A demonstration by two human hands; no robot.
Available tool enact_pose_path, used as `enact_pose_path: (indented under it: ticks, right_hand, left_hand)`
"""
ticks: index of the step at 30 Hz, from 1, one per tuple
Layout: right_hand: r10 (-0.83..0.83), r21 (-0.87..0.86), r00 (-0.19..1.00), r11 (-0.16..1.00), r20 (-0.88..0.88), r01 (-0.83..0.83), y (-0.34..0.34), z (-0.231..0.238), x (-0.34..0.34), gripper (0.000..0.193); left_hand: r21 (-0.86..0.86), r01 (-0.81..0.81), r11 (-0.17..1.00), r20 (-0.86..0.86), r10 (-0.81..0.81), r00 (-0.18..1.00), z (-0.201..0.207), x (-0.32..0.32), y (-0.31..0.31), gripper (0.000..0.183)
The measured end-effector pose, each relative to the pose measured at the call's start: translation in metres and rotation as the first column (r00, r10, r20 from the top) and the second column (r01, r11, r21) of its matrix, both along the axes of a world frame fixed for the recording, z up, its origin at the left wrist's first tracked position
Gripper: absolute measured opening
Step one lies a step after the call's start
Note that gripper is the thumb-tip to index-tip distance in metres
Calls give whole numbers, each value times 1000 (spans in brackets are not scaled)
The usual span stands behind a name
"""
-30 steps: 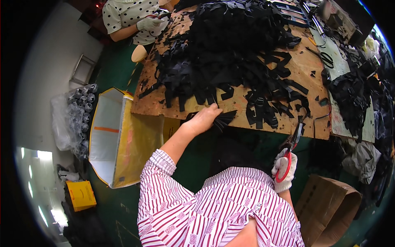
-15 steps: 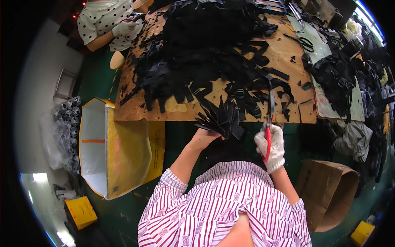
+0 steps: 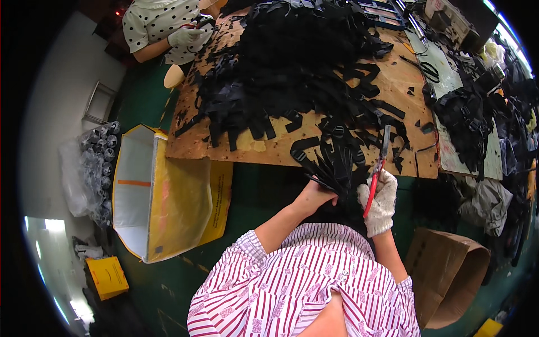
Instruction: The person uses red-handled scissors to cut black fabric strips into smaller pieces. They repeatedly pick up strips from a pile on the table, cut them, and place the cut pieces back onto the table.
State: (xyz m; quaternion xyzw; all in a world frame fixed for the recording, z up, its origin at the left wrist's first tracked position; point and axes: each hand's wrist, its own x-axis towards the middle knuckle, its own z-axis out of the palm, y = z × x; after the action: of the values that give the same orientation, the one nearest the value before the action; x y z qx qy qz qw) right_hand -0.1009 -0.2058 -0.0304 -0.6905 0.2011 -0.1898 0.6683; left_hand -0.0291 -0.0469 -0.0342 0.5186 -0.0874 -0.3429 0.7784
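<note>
Straps [image 3: 338,160] now rightward: left hand [image 3: 314,199] tight around them, right hand [image 3: 382,203] beside, around scissors [image 3: 373,194].

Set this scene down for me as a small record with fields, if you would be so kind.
Left grip: bare, holding a bundle of black straps
Right grip: white-gloved, holding red-handled scissors, blades pointing away from the body
Table: brown, bearing a heap of black pieces
Floor, left: open yellow container with white inside
Floor, right: open cardboard box
Co-worker: polka-dot top, at the table's far left
</note>
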Motion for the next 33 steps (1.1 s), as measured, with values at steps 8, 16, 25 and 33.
enact_pose_path:
  ticks: [8,16,25,33]
  right_hand:
    - [28,104,999,994,-17,-26,11,1,3,53]
    - [160,172,983,975,-89,-143,-1,15,-13,46]
    - [411,107,855,911,-315,-398,-15,3,-51,63]
    - [423,-62,809,872,-408,-486,-12,14,-47,64]
  left_hand:
    - [-109,-78,991,-25,75,997,-3,-10,-6,16]
    - [-72,-288,955,-51,285,957,-6,1,2,8]
    - [-85,-354,931,-83,347,934,1,7,-5,7]
    - [-62,-308,949,-70,303,950,4,6,-7,8]
